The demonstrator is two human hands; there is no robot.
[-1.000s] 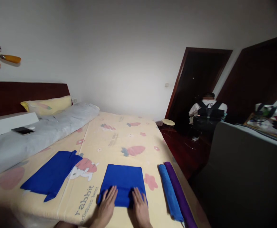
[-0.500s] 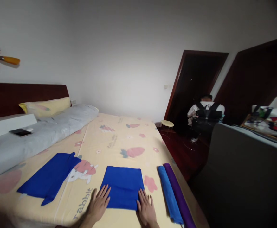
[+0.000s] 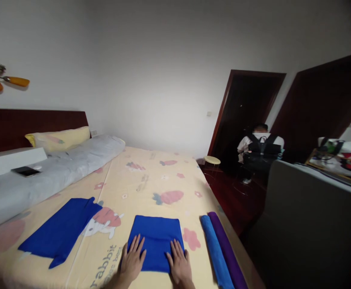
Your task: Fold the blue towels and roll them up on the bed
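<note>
A dark blue cloth (image 3: pixel 156 228), folded into a rough rectangle with a crease across its middle, lies flat on the bed in front of me. My left hand (image 3: pixel 134 257) rests on its left edge, palm down with fingers spread. On the right side, my right hand (image 3: pixel 179 260) presses flat on the same cloth, fingers apart. Another dark blue cloth (image 3: pixel 59 230) lies to the left, loosely folded, with a corner sticking out. To the right are a rolled light blue cloth (image 3: pixel 216 251) and a rolled purple cloth (image 3: pixel 228 251), side by side.
The bed sheet (image 3: pixel 145 172) is printed with carrots and rabbits. A grey quilt (image 3: pixel 82 156), a phone (image 3: pixel 25 171) and a pillow (image 3: pixel 61 139) lie at the left. Beyond the bed stand a stool (image 3: pixel 212 160), a seated person (image 3: pixel 261 148) and a dark grey panel (image 3: pixel 308 216).
Both hands have slid inward over the folded cloth, the right one leftward and the left one slightly rightward. The whole view has shifted a little, with things sitting lower.
</note>
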